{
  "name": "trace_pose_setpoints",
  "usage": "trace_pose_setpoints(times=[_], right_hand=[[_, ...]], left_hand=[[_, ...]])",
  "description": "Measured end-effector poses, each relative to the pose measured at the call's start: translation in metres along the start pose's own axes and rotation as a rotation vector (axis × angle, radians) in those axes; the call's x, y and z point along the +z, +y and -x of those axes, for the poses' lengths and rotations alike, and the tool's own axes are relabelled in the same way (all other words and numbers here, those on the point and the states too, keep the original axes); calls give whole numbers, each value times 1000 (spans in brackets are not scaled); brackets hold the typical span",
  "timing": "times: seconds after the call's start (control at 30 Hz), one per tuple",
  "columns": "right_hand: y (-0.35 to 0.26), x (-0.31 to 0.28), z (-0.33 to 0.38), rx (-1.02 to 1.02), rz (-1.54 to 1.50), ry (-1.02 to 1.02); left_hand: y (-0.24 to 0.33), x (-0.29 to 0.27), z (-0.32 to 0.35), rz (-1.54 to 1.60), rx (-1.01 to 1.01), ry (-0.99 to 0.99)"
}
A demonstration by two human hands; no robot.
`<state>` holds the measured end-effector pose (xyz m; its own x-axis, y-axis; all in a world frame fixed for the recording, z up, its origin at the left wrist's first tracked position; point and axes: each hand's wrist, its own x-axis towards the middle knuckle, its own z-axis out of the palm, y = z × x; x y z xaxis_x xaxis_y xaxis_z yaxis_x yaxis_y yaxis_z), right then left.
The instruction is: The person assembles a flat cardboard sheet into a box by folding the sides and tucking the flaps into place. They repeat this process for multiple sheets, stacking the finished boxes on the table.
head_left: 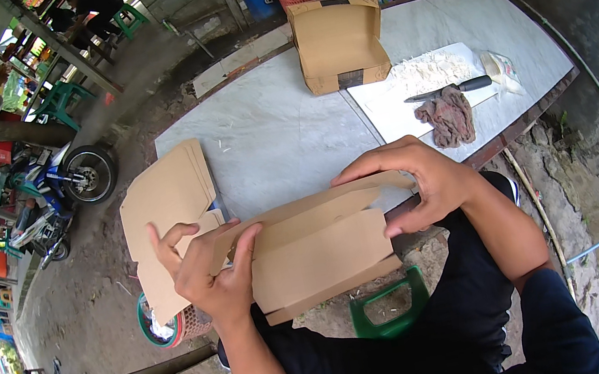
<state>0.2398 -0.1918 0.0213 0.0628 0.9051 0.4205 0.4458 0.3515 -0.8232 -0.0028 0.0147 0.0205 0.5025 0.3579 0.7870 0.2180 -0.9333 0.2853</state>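
Observation:
Between my hands is a partly folded brown cardboard box (320, 259), held above my lap at the table's near edge. My left hand (212, 270) grips its left end, with the thumb on the inner side and some fingers raised. Around the right end, my right hand (423, 181) has its fingers on the far flap and its thumb at the near panel's edge. A stack of flat cardboard blanks (162, 203) lies just beyond my left hand, overhanging the table's left end. Another cardboard box (341, 47), folded up with its lid open, stands at the table's far side.
On the marble-patterned table (265, 129), a white board (380, 110) carries pale shreds, a dark-handled knife (450, 89) and a crumpled brown cloth (447, 117). A plastic bag (501, 71) lies beside it. Below are a green stool (390, 303) and a basket (193, 322). A motorbike (59, 189) stands left.

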Motion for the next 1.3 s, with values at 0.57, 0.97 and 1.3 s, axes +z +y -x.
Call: trace_pose_setpoints(times=[0.57,0.97,1.3], right_hand=[[17,-4,9,354,-62,487],[22,2,18,315,32,549],[31,-4,30,346,-58,482]], left_hand=[[-1,16,19,1027,-830,-414],[3,25,13,1207,-1000,-414],[-7,24,12,1315,-938,-465]])
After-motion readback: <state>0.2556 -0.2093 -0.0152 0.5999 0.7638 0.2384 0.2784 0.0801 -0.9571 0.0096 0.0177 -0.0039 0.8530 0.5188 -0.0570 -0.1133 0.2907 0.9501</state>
